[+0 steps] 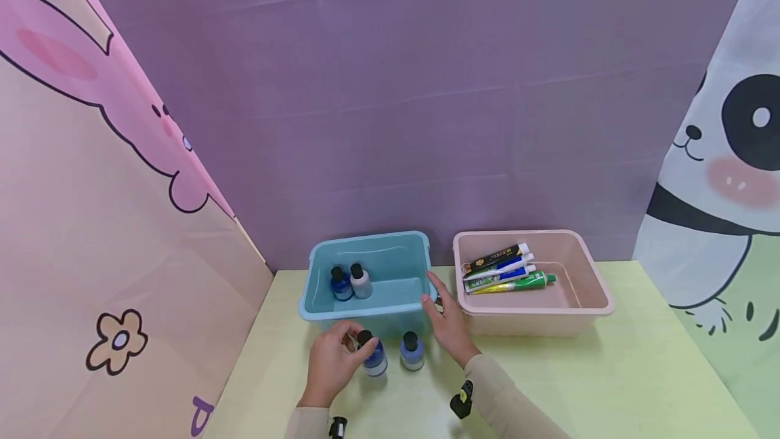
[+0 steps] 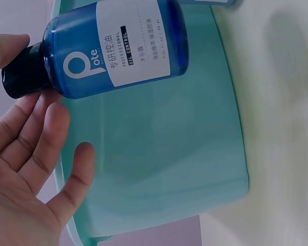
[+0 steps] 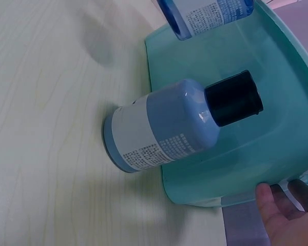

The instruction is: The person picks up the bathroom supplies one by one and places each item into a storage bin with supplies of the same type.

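In the head view my left hand [image 1: 334, 361] pinches the black cap of a dark blue bottle [image 1: 375, 362] with a white label. The bottle hangs slightly tilted above the table, in front of a blue plastic bin [image 1: 365, 309]. My right hand [image 1: 449, 324] holds the bin's right rim near the front corner; some of its fingers are hidden. A lighter blue bottle [image 3: 164, 125] with a black cap stands upright on the table before the bin. Inside the bin, side by side, are a dark blue bottle [image 1: 341, 284] and a white bottle [image 1: 361, 283], both black-capped.
A pink bin [image 1: 533, 320] stands right of the blue one, with a narrow gap between them. Several toothpaste-like tubes [image 1: 500, 269] lie in its left half. Behind both bins rises a purple backdrop [image 1: 365, 120], and printed panels flank the pale table [image 1: 536, 378].
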{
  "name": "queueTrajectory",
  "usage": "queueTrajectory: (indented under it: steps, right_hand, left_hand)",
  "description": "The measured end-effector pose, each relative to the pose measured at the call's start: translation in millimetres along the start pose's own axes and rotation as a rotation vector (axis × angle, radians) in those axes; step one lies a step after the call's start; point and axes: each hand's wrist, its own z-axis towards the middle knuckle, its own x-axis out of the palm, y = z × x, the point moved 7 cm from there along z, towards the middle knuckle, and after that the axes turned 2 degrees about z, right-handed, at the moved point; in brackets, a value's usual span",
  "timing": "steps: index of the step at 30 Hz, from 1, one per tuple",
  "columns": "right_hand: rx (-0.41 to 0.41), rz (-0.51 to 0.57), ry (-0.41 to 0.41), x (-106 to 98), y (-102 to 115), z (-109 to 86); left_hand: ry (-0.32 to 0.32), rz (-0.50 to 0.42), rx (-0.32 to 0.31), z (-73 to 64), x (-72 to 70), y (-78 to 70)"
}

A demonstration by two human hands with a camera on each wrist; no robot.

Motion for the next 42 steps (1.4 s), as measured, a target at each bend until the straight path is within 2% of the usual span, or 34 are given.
queueTrajectory:
  steps: [19, 29, 42]
  right_hand:
    - [0.01, 0.017, -0.001, 1, -2, 0.6]
    - [0.021, 0.015, 0.005, 1, -2, -0.8]
    - [0.022, 0.024, 0.003, 2, -2, -0.2]
  left_hand:
    - [-0.032, -0.069, 0.045, 2.0, -10.3, -5.5]
    - [-0.076, -0.05, 0.114, 3.3, -18.1, -10.7]
    - [-0.104, -0.036, 0.138, 4.3, -26.4, -17.8]
